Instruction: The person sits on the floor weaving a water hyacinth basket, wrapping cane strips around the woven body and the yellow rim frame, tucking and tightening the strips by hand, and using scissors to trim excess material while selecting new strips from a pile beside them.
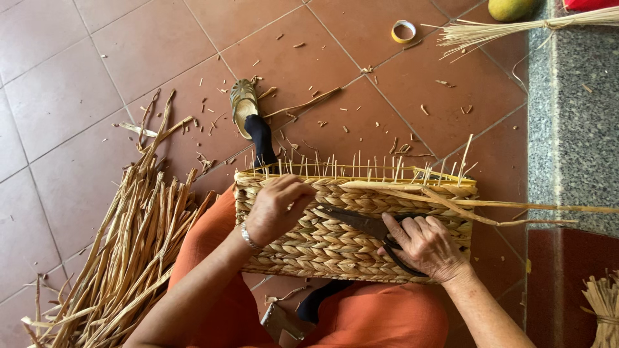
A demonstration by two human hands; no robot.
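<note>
My left hand (277, 209) grips the rim of the coarse braided basket (335, 241) on my lap; my right hand (425, 245) is clamped on dark metal shears (361, 222), handles hidden in fist. Dry fibre strips (129, 251) piled at 9 o'clock, lower ends cut off by frame edge.

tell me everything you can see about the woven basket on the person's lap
The rectangular woven basket looks plaited from tan dried plant strands in chunky braided rows. It lies on its side across the orange-clad lap, its unfinished rim bristling with thin upright stakes and loose long strands trailing right. The left hand grips its upper edge; the right hand rests on its side, holding dark metal scissors flat against the weave.
</note>
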